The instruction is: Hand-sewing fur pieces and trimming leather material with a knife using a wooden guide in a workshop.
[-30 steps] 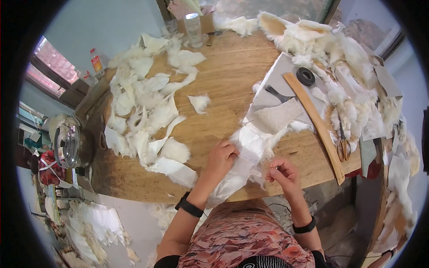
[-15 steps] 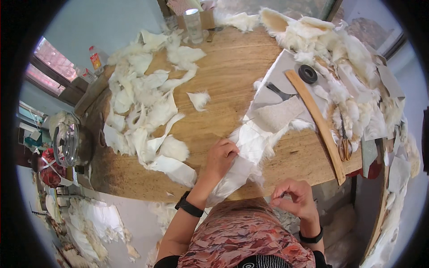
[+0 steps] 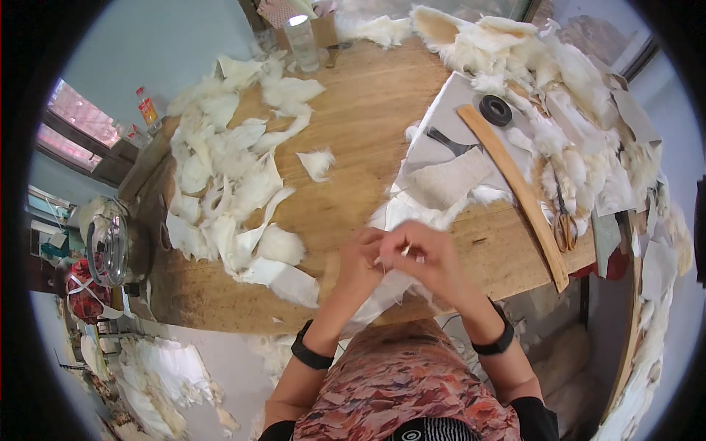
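Note:
My left hand (image 3: 362,259) has curled fingers pinching a white fur piece (image 3: 386,294) at the table's near edge. My right hand (image 3: 418,253), smeared by motion, is closed right beside it, with a small thing between thumb and finger that I cannot make out. A fine pale strand shows below the fingers. Beyond my hands lie a beige fabric piece (image 3: 448,180) and a grey-white board (image 3: 454,95), carrying a dark flat-handled tool (image 3: 446,141), a black tape roll (image 3: 495,110) and a long wooden slat (image 3: 515,192).
On the wooden table (image 3: 353,117), fur scraps (image 3: 243,176) spread at left and a fur pile (image 3: 559,73) at right, with scissors (image 3: 565,231). A glass (image 3: 303,45) and bottle (image 3: 146,106) stand at the back. A steel pot with glass lid (image 3: 110,246) sits far left.
My right hand first dropped back toward me, then swung up and left to meet my left hand at the fur piece. My left hand stays about where it was.

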`<move>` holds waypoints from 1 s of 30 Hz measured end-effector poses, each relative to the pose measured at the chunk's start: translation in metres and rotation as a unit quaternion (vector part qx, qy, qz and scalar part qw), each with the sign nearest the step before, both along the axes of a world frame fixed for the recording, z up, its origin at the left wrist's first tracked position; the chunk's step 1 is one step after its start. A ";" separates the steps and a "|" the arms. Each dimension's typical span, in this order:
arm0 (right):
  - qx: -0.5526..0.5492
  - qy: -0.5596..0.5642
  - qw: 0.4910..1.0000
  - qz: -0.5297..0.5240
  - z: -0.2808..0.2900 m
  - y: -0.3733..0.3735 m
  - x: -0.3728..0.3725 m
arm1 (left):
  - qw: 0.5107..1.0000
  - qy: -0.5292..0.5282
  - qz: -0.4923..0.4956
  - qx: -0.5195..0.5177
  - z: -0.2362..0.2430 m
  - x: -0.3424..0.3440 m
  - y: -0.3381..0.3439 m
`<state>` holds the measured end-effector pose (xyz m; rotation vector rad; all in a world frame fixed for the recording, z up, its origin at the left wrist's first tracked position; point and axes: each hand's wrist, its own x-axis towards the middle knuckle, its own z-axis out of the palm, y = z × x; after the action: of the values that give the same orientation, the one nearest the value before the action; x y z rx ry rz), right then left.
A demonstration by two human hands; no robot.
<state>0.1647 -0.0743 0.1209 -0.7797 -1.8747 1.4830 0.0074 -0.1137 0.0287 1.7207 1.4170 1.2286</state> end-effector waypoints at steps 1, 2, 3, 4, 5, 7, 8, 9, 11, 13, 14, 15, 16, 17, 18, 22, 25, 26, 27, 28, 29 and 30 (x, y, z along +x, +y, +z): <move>-0.041 0.018 0.998 -0.054 -0.007 0.008 -0.006 | 0.997 -0.063 -0.021 -0.027 0.008 0.004 -0.004; -0.081 0.034 0.990 -0.107 -0.015 0.011 -0.009 | 0.997 -0.065 -0.019 -0.028 0.012 0.005 -0.006; -0.081 0.032 0.991 -0.106 -0.028 0.012 -0.007 | 0.981 -0.165 -0.075 -0.072 0.016 0.005 -0.008; -0.114 0.043 0.981 -0.152 -0.042 0.014 -0.004 | 0.950 -0.261 -0.131 -0.113 0.019 0.005 -0.008; -0.152 0.053 0.968 -0.194 -0.051 0.017 -0.005 | 0.950 -0.263 -0.125 -0.113 0.016 0.005 -0.008; -0.172 0.030 0.968 -0.180 -0.059 0.002 0.002 | 0.903 -0.396 0.031 -0.161 0.010 0.010 -0.005; -0.190 0.011 0.967 -0.171 -0.062 -0.011 0.007 | 0.903 -0.397 0.035 -0.162 0.008 0.009 -0.006; -0.154 -0.025 0.975 -0.159 -0.066 -0.024 0.011 | 0.935 -0.304 0.087 -0.159 0.005 0.009 -0.005; -0.066 -0.065 0.988 -0.122 -0.060 -0.043 0.020 | 0.956 -0.207 0.137 -0.157 -0.003 0.011 -0.005; 0.102 -0.125 0.985 -0.065 -0.049 -0.053 0.023 | 0.987 0.040 0.143 -0.054 -0.013 0.013 -0.005; 0.101 -0.125 0.985 -0.066 -0.053 -0.055 0.024 | 0.988 0.041 0.141 -0.055 -0.019 0.015 -0.005; 0.130 -0.157 0.977 -0.064 -0.062 -0.056 0.025 | 0.983 0.113 0.138 -0.045 -0.026 0.016 -0.005; 0.160 -0.190 0.967 -0.063 -0.069 -0.056 0.025 | 0.973 0.185 0.134 -0.034 -0.027 0.018 -0.003; 0.159 -0.189 0.967 -0.065 -0.073 -0.054 0.025 | 0.973 0.185 0.132 -0.034 -0.027 0.021 -0.002; 0.145 -0.199 0.966 -0.072 -0.076 -0.053 0.025 | 0.970 0.203 0.131 -0.010 -0.026 0.024 -0.001; 0.151 -0.236 0.956 -0.094 -0.085 -0.056 0.020 | 0.973 0.179 0.142 -0.025 -0.024 0.023 0.000; 0.098 -0.143 0.978 -0.112 -0.102 -0.052 0.033 | 0.979 0.150 0.130 -0.039 -0.017 0.020 -0.002; 0.007 -0.133 0.979 -0.154 -0.100 -0.050 0.041 | 0.979 0.151 0.134 -0.039 -0.018 0.018 -0.003; -0.084 -0.122 0.970 -0.195 -0.099 -0.045 0.053 | 0.980 0.144 0.134 -0.033 -0.019 0.016 -0.005; -0.116 -0.064 0.958 -0.253 -0.098 -0.035 0.070 | 0.981 0.138 0.133 -0.026 -0.019 0.015 -0.007; -0.147 -0.007 0.939 -0.311 -0.098 -0.020 0.090 | 0.981 0.136 0.135 -0.026 -0.022 0.015 -0.007; -0.117 0.034 0.924 -0.362 -0.096 -0.002 0.117 | 0.976 0.164 0.143 -0.028 -0.025 0.016 -0.007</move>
<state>0.2821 -0.0766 0.0252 -1.3352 -1.1544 1.2216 0.0233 -0.1207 0.0036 1.7850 1.9302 1.0671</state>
